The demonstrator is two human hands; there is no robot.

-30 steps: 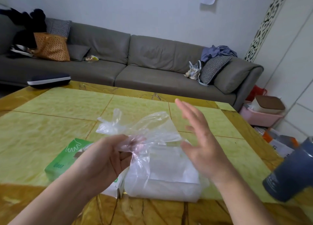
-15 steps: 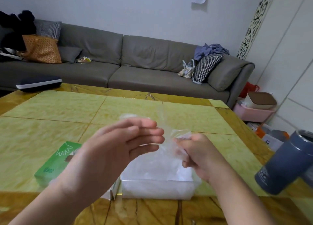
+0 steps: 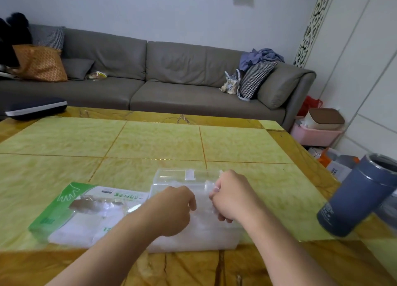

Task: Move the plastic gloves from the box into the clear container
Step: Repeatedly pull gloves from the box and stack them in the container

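Yellow-green stone squares framed in brown marble make up the table [image 3: 150, 143] on which everything rests, with a long grey sofa [image 3: 150, 79] beyond its far edge against a pale wall. Near the table's front edge stands the clear container [image 3: 171, 178], a see-through plastic tub with a small white tab on its far rim. Touching the container's left side lies the box [image 3: 64, 212], green and white with a hand outline printed on it, its top torn open so that crumpled film shows in the hole. Inside the container sits a whitish heap of plastic gloves [image 3: 202, 225], filling its lower part.

Both hands are over the container. The left hand [image 3: 171, 210] hangs above its near left part with the fingers curled downward; whether they have hold of any film cannot be told, since the fingertips are turned away. The right hand [image 3: 232, 195] is above the container's right end, fingers bent into a loose fist that pinches a wisp of clear glove film at the knuckles.

Right of the container, well apart and at the table's edge, a dark blue-grey cup [image 3: 356, 197] appears tilted. Beyond that, on the floor past the table's corner, is a pink basket [image 3: 315, 135] holding a brown-lidded box.
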